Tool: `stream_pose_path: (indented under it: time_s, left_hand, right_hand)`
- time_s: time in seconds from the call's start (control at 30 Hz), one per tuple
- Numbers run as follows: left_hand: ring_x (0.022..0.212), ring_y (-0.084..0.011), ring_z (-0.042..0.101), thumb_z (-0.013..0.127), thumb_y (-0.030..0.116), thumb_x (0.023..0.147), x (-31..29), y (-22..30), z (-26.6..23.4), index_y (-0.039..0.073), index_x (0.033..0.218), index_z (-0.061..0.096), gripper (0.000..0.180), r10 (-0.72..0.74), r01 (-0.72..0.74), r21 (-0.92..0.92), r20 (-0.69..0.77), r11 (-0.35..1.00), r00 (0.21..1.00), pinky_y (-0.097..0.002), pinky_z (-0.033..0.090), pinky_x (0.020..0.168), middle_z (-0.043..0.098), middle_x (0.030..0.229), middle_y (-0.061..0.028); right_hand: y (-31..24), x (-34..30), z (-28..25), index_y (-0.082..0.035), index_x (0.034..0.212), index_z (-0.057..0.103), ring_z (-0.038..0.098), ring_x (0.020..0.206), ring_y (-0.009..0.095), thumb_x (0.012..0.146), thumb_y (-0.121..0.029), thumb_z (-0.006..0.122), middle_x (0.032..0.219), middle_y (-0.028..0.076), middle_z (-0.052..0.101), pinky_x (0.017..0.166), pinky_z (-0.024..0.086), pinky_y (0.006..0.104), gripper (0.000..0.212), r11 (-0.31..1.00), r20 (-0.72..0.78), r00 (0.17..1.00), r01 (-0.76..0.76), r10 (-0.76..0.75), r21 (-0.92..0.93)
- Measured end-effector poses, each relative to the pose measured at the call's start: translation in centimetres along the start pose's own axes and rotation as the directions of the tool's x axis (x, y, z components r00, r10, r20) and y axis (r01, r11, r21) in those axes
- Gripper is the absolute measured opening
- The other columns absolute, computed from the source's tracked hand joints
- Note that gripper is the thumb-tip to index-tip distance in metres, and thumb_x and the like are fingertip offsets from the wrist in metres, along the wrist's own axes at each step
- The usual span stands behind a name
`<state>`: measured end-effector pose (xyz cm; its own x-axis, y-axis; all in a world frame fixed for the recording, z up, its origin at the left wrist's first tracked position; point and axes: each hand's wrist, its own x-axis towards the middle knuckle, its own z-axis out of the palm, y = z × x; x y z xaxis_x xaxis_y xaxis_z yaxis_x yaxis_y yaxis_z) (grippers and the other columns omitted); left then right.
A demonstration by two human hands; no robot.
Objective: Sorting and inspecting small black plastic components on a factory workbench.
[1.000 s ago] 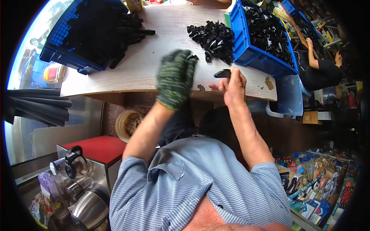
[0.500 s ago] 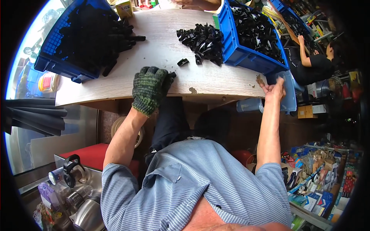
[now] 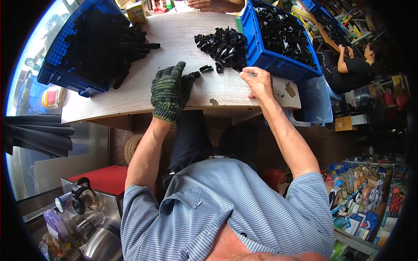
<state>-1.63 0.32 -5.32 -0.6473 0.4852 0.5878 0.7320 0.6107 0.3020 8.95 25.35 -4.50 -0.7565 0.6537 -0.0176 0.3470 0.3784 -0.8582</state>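
My left hand [image 3: 167, 93], in a dark green and black knitted glove, is over the table near its front edge. Its forefinger points away from me, and a dark stubby part [image 3: 196, 75] sticks out by the thumb; the grip itself is mostly hidden. A single small black piece [image 3: 206, 68] lies just beyond it. My bare right hand [image 3: 260, 83] hovers at the near side of a pile of black plastic pieces [image 3: 224, 48], fingers bent and thumb apart, with nothing visible held.
A blue crate [image 3: 56, 71] of long black parts stands left, some spilling onto the table [image 3: 130, 93]. Another blue crate [image 3: 278, 69], full of small black pieces, stands right. Below it hangs a translucent blue bin [image 3: 315, 102]. Across the table shows another person's hand [image 3: 202, 4].
My right hand has moved left from the translucent bin to beside the pile. My left hand's forefinger has straightened, while the dark part still shows by its thumb.
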Motion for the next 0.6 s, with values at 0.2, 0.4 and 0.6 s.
stream_pose_path:
  time_s: [0.2, 0.4, 0.6]
  left_hand:
    - [0.094, -0.0253, 0.066, 0.070, 0.006, 0.088, -2.2, 2.1, 1.3, 0.002, 0.110, 0.068, 0.023, -0.206, 0.082, -0.531, -0.178, 0.844, 0.962, -0.0372, 0.052, 0.086, 0.069, 0.101, -0.0128]
    - [0.103, -0.0355, 0.062, 0.067, 0.011, 0.087, -1.5, 6.8, 4.7, 0.006, 0.112, 0.067, 0.026, -0.128, -0.005, -0.635, -0.163, 0.772, 0.978, -0.0436, 0.050, 0.092, 0.068, 0.108, -0.0163]
    - [0.105, -0.0326, 0.064, 0.064, 0.013, 0.091, 0.2, 7.7, 6.3, 0.006, 0.117, 0.066, 0.027, -0.018, 0.037, -0.675, 0.035, 0.737, 0.999, -0.0408, 0.051, 0.088, 0.069, 0.110, -0.0154]
  right_hand:
    - [-1.8, 0.6, 1.0, -0.012, 0.097, 0.077, 0.063, 0.059, 0.015, 0.081, -0.031, 0.074, 0.081, 0.005, 0.070, 0.037, 0.051, 0.0306, 0.025, 0.965, 0.022, 0.998, -0.055, 0.062, -0.257]
    - [-0.3, 0.3, -0.2, -0.003, 0.094, 0.068, 0.048, 0.042, 0.010, 0.087, -0.027, 0.070, 0.061, 0.003, 0.057, 0.038, 0.050, 0.0303, 0.025, 0.986, 0.138, 0.984, -0.132, 0.117, 0.102]
    - [0.6, -1.9, 0.3, -0.002, 0.087, 0.062, 0.037, 0.035, 0.007, 0.091, -0.020, 0.067, 0.050, -0.003, 0.045, 0.038, 0.043, 0.0257, 0.019, 0.798, 0.338, 0.938, -0.145, -0.077, 0.585]
